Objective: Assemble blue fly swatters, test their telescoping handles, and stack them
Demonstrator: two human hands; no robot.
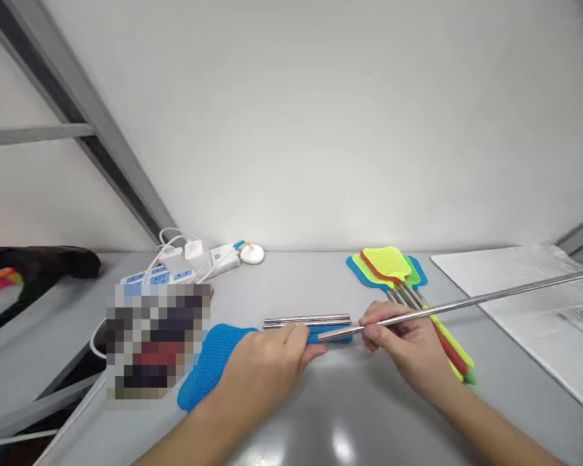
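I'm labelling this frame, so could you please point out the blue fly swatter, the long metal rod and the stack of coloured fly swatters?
blue fly swatter (208,362): head view, on its mesh head.
long metal rod (490,298): head view, mid-shaft, right of the hand.
stack of coloured fly swatters (387,262): head view, on the top yellow mesh head.

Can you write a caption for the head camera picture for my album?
Left hand grips a blue fly swatter while right hand holds its extended metal rod, beside stacked colourful swatters.

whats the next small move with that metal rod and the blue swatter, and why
Probably ease the metal rod further left into the blue swatter. The right hand pinches the rod near its inner end, which sits at the swatter's blue neck, while the left hand steadies that neck on the table.
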